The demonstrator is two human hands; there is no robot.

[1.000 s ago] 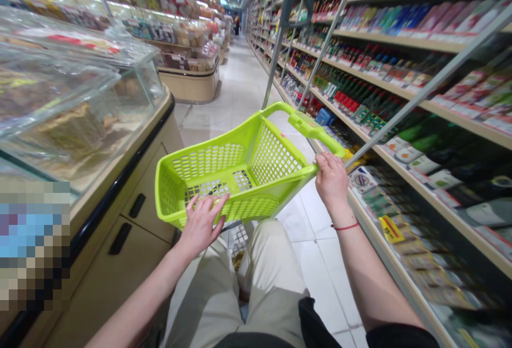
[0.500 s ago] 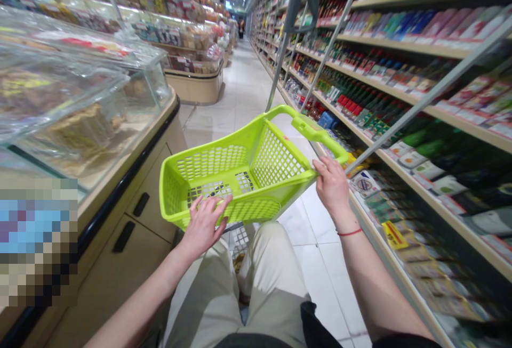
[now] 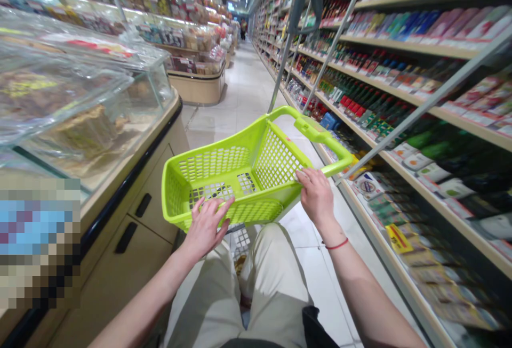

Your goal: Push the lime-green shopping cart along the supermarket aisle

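Currently, both bare hands are on a green basket (image 3: pixel 260 212), which is in the aisle just in front of the person's knees, between a counter and a wall of shelves. The left hand (image 3: pixel 208 223) lies on the near rim, fingers slightly spread over the top edge and thumb against the outside; whether it clasps the rim or only rests there, I cannot tell. The right hand (image 3: pixel 318 193) grasps the same rim farther along, near the corner, its fingers bent over the edge beside the looped green handle (image 3: pixel 314 132). A red bracelet (image 3: pixel 337 244) circles the right wrist.

Below the basket are the knees, in pale trousers (image 3: pixel 276 273). To the left is the counter, with a glass case (image 3: pixel 150 82) on top and dark pulls (image 3: pixel 126 237) on its front. To the right, the shelves (image 3: pixel 408 45) carry rows of goods, many blurred, with a yellow price tag (image 3: pixel 399 238) low down. Behind the basket rises a metal pole (image 3: pixel 281 73) topped by a dark loop (image 3: pixel 306 4). Farther off, pale floor tiles (image 3: pixel 242 79) lead toward a small, indistinct figure (image 3: pixel 243 29).
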